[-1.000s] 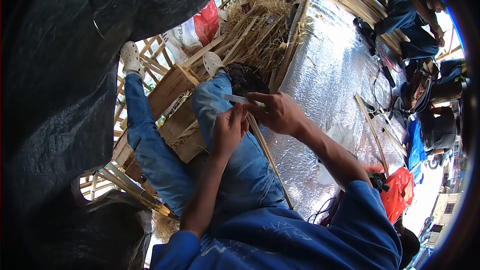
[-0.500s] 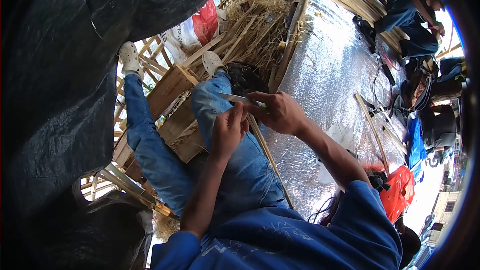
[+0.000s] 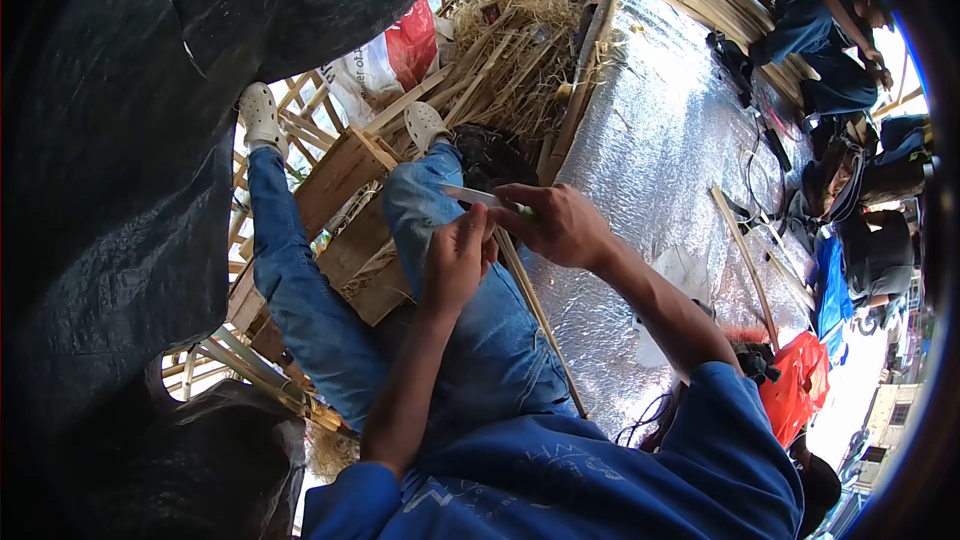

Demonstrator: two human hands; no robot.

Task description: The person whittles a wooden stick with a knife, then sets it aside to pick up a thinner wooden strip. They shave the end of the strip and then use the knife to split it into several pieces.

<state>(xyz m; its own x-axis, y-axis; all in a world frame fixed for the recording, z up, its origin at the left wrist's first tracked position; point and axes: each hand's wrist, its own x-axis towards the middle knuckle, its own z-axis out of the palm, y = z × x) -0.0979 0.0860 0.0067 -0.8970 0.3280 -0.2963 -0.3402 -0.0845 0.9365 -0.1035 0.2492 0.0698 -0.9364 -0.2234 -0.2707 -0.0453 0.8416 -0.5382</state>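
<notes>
A knife with a pale blade and a greenish handle is in my right hand, its tip pointing left over my raised knee. My left hand is closed just below the blade, pinching a small object that its fingers mostly hide. The two hands meet at the knife. Beneath them are my legs in blue jeans. A long thin bamboo strip runs beside my thigh, its upper end near my hands.
Wooden planks lie by my feet, with a pile of split sticks and shavings beyond. Silver foil sheeting spreads to the right. A dark tarp hangs left. Another person sits at upper right near a bamboo stack.
The blade has shifted very slightly beside my left fingers. At upper right, the other person's head and hands have moved a little.
</notes>
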